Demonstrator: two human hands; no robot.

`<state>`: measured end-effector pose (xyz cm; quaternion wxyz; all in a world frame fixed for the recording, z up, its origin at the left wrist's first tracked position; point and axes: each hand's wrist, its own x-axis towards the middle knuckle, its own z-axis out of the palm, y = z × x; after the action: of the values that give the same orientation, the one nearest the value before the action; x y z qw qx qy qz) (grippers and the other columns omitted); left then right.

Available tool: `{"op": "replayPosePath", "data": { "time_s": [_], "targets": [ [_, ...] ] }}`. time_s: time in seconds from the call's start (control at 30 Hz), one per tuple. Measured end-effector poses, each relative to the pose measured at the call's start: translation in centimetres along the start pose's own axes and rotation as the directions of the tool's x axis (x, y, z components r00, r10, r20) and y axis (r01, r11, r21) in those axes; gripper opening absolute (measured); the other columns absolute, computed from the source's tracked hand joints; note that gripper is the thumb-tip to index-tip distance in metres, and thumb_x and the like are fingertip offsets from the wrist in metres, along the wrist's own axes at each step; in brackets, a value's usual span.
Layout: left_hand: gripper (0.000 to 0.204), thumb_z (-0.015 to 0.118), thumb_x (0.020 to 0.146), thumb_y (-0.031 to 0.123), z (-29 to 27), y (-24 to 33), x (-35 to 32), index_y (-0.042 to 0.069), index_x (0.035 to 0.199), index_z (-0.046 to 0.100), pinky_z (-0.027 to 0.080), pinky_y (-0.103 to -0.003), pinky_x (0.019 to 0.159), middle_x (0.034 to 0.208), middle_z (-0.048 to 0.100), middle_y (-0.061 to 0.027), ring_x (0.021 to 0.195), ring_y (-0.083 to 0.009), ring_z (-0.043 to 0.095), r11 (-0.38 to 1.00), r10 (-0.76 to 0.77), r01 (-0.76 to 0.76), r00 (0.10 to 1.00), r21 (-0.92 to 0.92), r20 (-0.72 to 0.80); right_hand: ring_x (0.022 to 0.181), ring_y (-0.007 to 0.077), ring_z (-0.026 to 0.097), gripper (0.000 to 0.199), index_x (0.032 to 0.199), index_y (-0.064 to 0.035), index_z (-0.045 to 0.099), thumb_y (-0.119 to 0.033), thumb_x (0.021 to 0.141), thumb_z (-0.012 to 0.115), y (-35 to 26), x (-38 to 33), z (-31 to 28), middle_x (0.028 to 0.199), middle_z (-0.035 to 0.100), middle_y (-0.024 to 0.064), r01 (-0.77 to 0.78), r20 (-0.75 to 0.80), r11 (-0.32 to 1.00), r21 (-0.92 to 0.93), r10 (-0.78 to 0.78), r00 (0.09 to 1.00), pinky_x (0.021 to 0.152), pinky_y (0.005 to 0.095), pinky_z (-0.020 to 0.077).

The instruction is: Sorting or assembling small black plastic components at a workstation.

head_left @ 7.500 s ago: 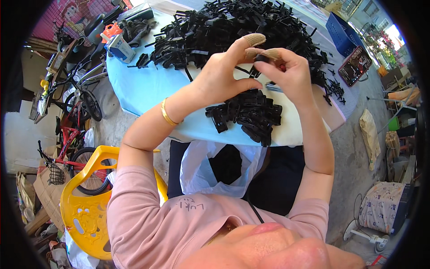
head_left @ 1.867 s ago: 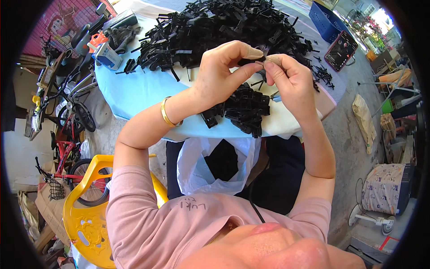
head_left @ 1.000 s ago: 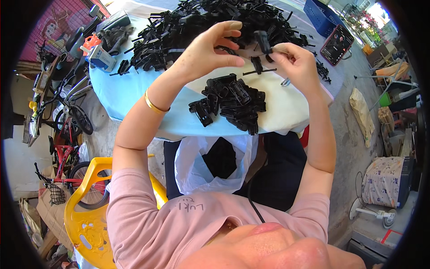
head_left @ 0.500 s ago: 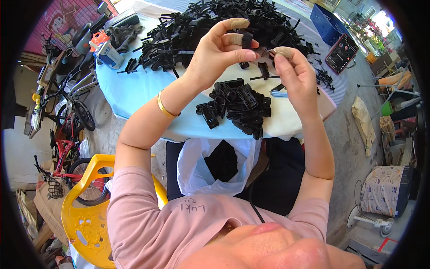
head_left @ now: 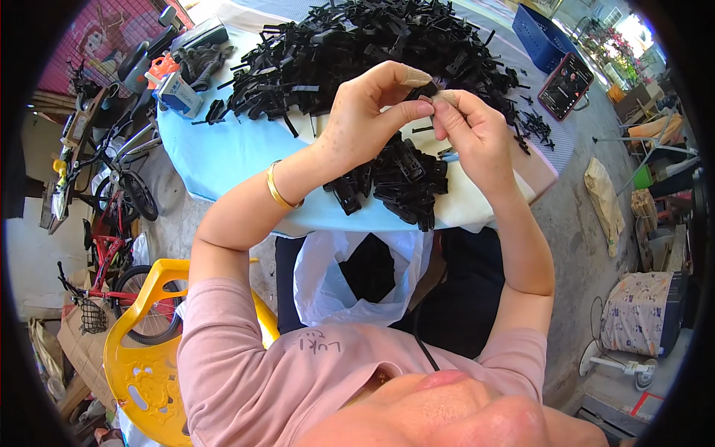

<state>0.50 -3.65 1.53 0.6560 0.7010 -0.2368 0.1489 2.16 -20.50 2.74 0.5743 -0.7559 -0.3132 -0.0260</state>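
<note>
My left hand (head_left: 365,112) and my right hand (head_left: 471,127) meet over the table, fingertip to fingertip. Tan coverings wrap some fingers of both. Between the left thumb and fingers sits a small black plastic part (head_left: 423,91), mostly hidden. My right thumb and forefinger pinch together right against it; what they grip is too small to make out. Just below the hands lies a small heap of black plastic clips (head_left: 410,182). Behind them spreads a much larger pile of black plastic parts (head_left: 320,67).
The round table wears a light blue and cream cloth (head_left: 216,153). A phone (head_left: 566,86) and a blue basket (head_left: 540,37) stand at the far right. At left is a small blue-white box (head_left: 179,97). An open white plastic bag (head_left: 316,279) with black contents hangs at my lap.
My hands have come together from slightly apart; the left moved right and down a little, the right moved slightly left. Their fingertips now meet at the small black part.
</note>
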Motion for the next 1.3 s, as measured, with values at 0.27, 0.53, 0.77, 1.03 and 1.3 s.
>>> {"op": "replayPosePath", "data": {
  "time_s": [0.27,0.53,0.77,1.03,1.3],
  "targets": [
    [0.021,0.065,0.076,0.000,0.0,0.2,-0.7,-0.003,0.095,0.058,0.050,-0.025,0.077,0.089,0.063,-0.0072,0.085,-0.0111,0.059,0.988,0.085,-0.076,0.994,0.136,-0.066,0.052,-0.0008,0.038,0.018,0.087,-0.0029,0.059,-0.018,0.090,0.052,-0.5,0.0,0.2,0.062,0.050,-0.0030,-0.150,0.087,0.982,0.112,0.141,0.986,0.045,0.0146,0.0265],
    [0.027,0.060,0.080,0.001,0.5,0.4,0.0,-0.002,0.106,0.051,0.049,-0.024,0.076,0.098,0.059,-0.0103,0.089,-0.0160,0.060,0.984,0.101,-0.105,0.994,-0.142,-0.039,0.048,-0.0005,0.032,0.014,0.090,-0.0018,0.058,-0.016,0.086,0.057,0.2,0.5,-0.2,0.067,0.055,-0.0017,0.003,0.048,0.985,0.174,-0.012,0.999,0.043,0.0144,0.0238],
    [0.029,0.047,0.091,0.012,-1.4,0.0,0.9,0.002,0.118,0.046,0.050,-0.032,0.084,0.107,0.056,-0.0134,0.097,-0.0208,0.058,0.561,-0.240,0.351,0.936,-0.750,0.258,0.050,0.0014,0.034,0.020,0.085,-0.0036,0.061,-0.006,0.069,0.073,-0.6,0.4,-1.0,0.072,0.058,-0.0033,0.415,-0.072,0.857,-0.307,-0.455,0.887,0.044,0.0156,0.0270],
    [0.036,0.047,0.087,0.001,-0.3,1.8,0.3,-0.002,0.123,0.045,0.046,-0.020,0.071,0.090,0.058,-0.0013,0.082,-0.0038,0.052,0.970,-0.195,0.227,0.942,-0.089,0.274,0.052,0.0018,0.038,0.024,0.080,-0.0027,0.058,-0.008,0.065,0.077,-0.4,0.8,-1.2,0.068,0.055,0.0001,0.614,-0.044,0.741,-0.271,-0.647,0.761,0.046,0.0161,0.0309],
    [0.039,0.061,0.078,-0.002,0.4,0.7,-0.1,-0.001,0.115,0.048,0.046,-0.017,0.071,0.089,0.059,-0.0020,0.084,-0.0062,0.056,0.967,-0.146,0.173,0.978,-0.185,0.150,0.051,-0.0013,0.038,0.013,0.087,-0.0017,0.056,-0.014,0.085,0.060,-0.2,0.5,-1.1,0.068,0.051,-0.0024,-0.062,0.005,0.978,0.198,0.062,0.998,0.044,0.0139,0.0290]
  ]
}}
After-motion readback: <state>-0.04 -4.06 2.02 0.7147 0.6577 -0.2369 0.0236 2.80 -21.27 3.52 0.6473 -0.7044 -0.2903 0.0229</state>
